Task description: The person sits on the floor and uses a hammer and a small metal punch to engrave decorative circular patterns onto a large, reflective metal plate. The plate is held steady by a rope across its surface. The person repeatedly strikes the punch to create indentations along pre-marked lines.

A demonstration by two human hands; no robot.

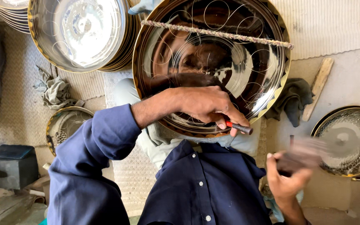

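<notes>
Tray (213, 54) propped on lap, rim toward chest. Left hand (207, 106) pinches punch (239, 127) against lower rim. Right hand (288, 175) grips blurred tool (303, 154), probably hammer, mid-swing. Risk: strike glances off punch, hits fingers or scars polished face.

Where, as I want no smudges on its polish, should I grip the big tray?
Take the tray by its scalloped gold rim, from the right: that edge is bare, while the left hand and punch cover the near edge.
</notes>
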